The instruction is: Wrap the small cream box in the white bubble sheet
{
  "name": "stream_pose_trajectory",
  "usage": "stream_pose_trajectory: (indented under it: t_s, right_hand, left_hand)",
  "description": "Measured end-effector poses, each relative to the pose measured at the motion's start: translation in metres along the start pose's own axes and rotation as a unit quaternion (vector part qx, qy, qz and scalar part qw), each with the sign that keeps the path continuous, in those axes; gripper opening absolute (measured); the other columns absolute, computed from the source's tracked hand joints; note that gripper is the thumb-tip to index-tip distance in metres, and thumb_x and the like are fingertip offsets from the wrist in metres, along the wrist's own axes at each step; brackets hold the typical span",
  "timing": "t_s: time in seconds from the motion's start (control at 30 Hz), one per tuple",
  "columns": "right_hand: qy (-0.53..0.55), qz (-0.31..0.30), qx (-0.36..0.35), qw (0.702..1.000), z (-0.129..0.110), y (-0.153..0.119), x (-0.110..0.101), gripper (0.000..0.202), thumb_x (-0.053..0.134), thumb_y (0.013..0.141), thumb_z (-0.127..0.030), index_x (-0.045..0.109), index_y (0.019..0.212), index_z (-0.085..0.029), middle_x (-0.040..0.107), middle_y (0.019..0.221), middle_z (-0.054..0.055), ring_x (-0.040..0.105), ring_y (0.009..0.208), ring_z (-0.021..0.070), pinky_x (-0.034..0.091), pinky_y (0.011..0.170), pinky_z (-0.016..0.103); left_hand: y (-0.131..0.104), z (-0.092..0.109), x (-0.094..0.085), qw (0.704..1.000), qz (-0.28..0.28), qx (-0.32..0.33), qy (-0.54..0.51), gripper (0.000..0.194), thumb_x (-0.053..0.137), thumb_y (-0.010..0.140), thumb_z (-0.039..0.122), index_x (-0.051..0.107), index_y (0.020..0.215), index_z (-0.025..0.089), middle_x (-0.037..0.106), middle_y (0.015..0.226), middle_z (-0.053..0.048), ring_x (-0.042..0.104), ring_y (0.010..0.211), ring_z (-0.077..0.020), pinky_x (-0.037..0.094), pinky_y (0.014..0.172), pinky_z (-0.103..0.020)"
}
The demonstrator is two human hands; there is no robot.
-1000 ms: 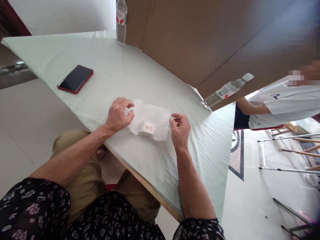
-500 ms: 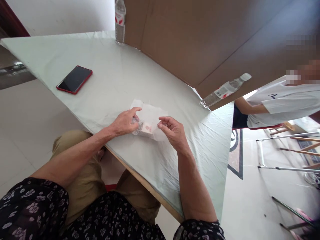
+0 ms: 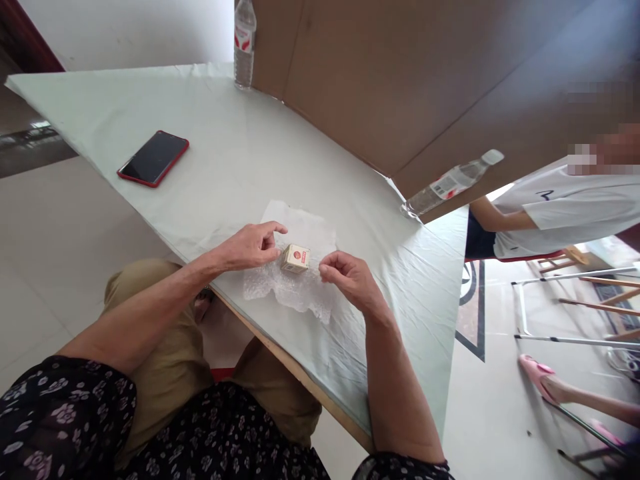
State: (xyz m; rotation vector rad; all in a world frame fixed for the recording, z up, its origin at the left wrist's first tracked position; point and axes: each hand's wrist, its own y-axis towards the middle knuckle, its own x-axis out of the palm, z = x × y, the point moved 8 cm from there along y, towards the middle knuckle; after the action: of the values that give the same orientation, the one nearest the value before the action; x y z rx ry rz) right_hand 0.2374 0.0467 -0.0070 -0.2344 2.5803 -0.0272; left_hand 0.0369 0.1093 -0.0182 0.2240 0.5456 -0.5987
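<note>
A small cream-coloured box (image 3: 294, 259) with a red round mark sits on a spread sheet of bubble wrap (image 3: 300, 293). My left hand (image 3: 253, 245) is just left of the box, its thumb and forefinger apart and nothing visible between them. To the right of the box is my right hand (image 3: 347, 277), its fingertips pinched together over the wrap's right side. Whether they grip the wrap's edge cannot be made out. All of the wrap rests on the pale green tablecloth (image 3: 215, 153), partly crumpled toward me.
A phone in a red case (image 3: 154, 159) lies at the left. A brown cardboard panel (image 3: 350, 87) stands across the far side, with one upright plastic bottle (image 3: 244, 47) and one tilted bottle (image 3: 453, 183) against it. A person in a white shirt (image 3: 575, 207) sits beyond, right.
The bubble wrap that covered the box is folded back toward me, so the box now shows uncovered. My left hand has come off the wrap; my right hand has shifted slightly down.
</note>
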Motion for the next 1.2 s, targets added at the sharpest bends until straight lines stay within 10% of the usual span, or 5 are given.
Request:
stream_pose_trajectory:
  t_s: [0.17,0.3,0.7,0.93,1.2]
  right_hand:
    - [-0.085,0.099,-0.081,0.988,-0.009,0.008,0.016,0.053,0.072,0.08,-0.042,0.061,0.128,-0.025,0.064,0.138,0.012,0.063,0.117,0.0272,0.054,0.089,0.042]
    - [-0.135,0.072,-0.09,0.984,-0.004,0.012,0.033,0.051,0.069,0.083,-0.036,0.061,0.132,-0.024,0.067,0.136,0.012,0.063,0.123,0.029,0.051,0.101,0.048]
    - [-0.087,0.232,0.087,0.965,0.07,-0.041,-0.088,0.055,0.076,0.069,-0.044,0.068,0.117,-0.018,0.075,0.108,0.012,0.069,0.088,0.0258,0.056,0.085,0.05]
    - [-0.163,0.329,-0.037,0.929,0.024,-0.06,-0.076,0.039,0.068,0.084,-0.041,0.066,0.119,-0.025,0.063,0.138,0.013,0.056,0.132,0.032,0.046,0.106,0.06]
    - [-0.245,0.078,-0.117,0.959,-0.001,-0.008,0.021,0.057,0.068,0.088,-0.039,0.055,0.141,-0.023,0.056,0.151,0.015,0.05,0.142,0.0313,0.038,0.12,0.054]
  left_hand:
    - [0.0,0.013,0.006,0.985,0.029,0.122,0.115,0.068,0.063,0.078,0.032,0.049,0.143,0.015,0.064,0.135,-0.016,0.06,0.124,-0.0303,0.05,0.103,-0.046]
    - [-0.001,0.002,0.027,0.972,-0.062,0.107,0.2,0.09,0.069,0.08,0.047,0.033,0.154,0.012,0.04,0.16,-0.024,0.036,0.151,-0.0376,0.032,0.121,-0.052]
    - [0.0,-0.011,0.032,0.953,-0.121,0.096,0.259,0.095,0.064,0.083,0.058,0.026,0.156,0.01,0.029,0.166,-0.025,0.022,0.157,-0.0368,0.018,0.126,-0.05]
    - [0.003,-0.008,0.032,0.955,-0.107,0.093,0.261,0.093,0.067,0.081,0.055,0.03,0.155,0.012,0.032,0.164,-0.025,0.026,0.155,-0.0382,0.021,0.125,-0.053]
    - [0.004,-0.005,0.033,0.953,-0.1,0.101,0.269,0.093,0.066,0.081,0.059,0.032,0.156,0.015,0.035,0.164,-0.022,0.026,0.155,-0.0372,0.019,0.125,-0.052]
